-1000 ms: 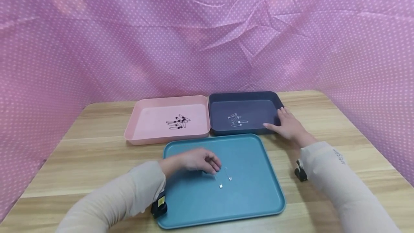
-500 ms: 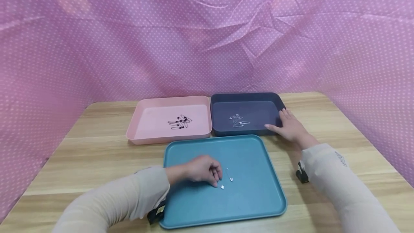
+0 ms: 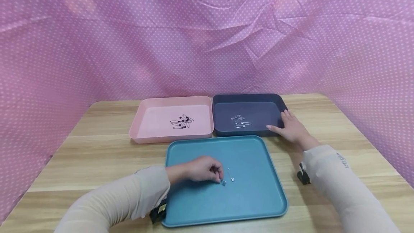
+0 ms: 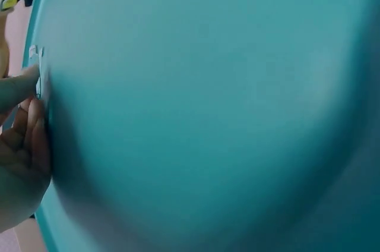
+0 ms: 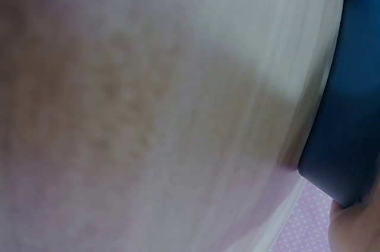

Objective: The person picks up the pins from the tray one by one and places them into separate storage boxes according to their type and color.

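My left hand [image 3: 204,169] is low over the teal tray [image 3: 255,197] and pinches a silver safety pin [image 3: 224,183] between thumb and fingertips. The pin's clasp end pokes out past the fingers; in the left wrist view the pin [image 4: 40,73] is seen edge-on at the fingertips. Just right of it, another silver safety pin [image 3: 231,175] lies flat on the tray. My right hand [image 3: 292,129] rests on the near right corner of the navy tray [image 3: 252,109], thumb at the front rim and fingers extended along the side. Several silver safety pins [image 3: 240,122] lie in the navy tray.
A pink tray [image 3: 155,118] stands left of the navy one, holding several black safety pins [image 3: 182,122]. All trays sit on a wood-grain table [image 3: 106,154]. Behind hangs a pink dotted cloth [image 3: 194,46].
My left hand has lowered onto one silver safety pin and now pinches it, its clasp end tilting. The right hand stays at the navy tray. The view has shifted slightly.
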Tool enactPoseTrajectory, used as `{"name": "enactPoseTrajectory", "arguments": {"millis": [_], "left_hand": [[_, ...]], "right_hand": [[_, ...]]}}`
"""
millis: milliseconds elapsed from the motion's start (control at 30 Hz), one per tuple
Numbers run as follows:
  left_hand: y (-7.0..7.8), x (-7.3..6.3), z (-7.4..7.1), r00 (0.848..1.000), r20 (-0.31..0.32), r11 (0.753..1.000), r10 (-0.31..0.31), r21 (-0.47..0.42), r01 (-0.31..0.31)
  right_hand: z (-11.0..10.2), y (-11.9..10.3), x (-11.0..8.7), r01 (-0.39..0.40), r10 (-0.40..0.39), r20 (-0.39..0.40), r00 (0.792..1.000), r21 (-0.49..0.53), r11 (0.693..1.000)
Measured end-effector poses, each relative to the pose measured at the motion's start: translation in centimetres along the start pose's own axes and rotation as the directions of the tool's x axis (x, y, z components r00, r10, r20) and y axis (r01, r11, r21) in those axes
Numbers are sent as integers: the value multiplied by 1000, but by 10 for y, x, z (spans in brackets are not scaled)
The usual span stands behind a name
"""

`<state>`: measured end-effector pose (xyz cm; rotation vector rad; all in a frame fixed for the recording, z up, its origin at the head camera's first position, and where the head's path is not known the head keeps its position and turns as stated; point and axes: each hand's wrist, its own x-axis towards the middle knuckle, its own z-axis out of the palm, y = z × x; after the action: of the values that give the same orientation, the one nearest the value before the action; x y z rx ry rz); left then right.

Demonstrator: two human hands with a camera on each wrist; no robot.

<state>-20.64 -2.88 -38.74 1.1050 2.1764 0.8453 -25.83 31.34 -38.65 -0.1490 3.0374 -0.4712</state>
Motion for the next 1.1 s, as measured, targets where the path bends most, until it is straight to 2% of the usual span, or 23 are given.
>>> {"name": "enactPoseTrajectory", "arguments": {"millis": [167,367,567,767,900,967,1100], "left_hand": [[3,4,-8,1000,-4,997,-22,-73,22],[3,18,-26,997,-75,984,-16,-178,3],[6,36,-43,982,-151,946,-116,-317,63],[4,58,-54,961,-224,910,-163,-411,58],[4,76,-61,939,-276,883,-207,-466,58],[4,84,-65,920,-308,877,-244,-474,74],[4,99,-70,874,-348,868,-339,-473,149]], "right_hand": [[0,2,-1,-2,2,0,1000,-3,1000],[0,4,-2,-3,3,-3,1000,-2,1000],[0,2,-2,4,-4,-6,1000,-2,1000],[1,1,0,6,-6,-1,1000,0,1000],[2,2,0,6,-6,-9,1000,3,1000],[2,2,0,5,-5,-11,1000,0,1000],[2,2,0,4,-4,-7,1000,2,1000]]}}
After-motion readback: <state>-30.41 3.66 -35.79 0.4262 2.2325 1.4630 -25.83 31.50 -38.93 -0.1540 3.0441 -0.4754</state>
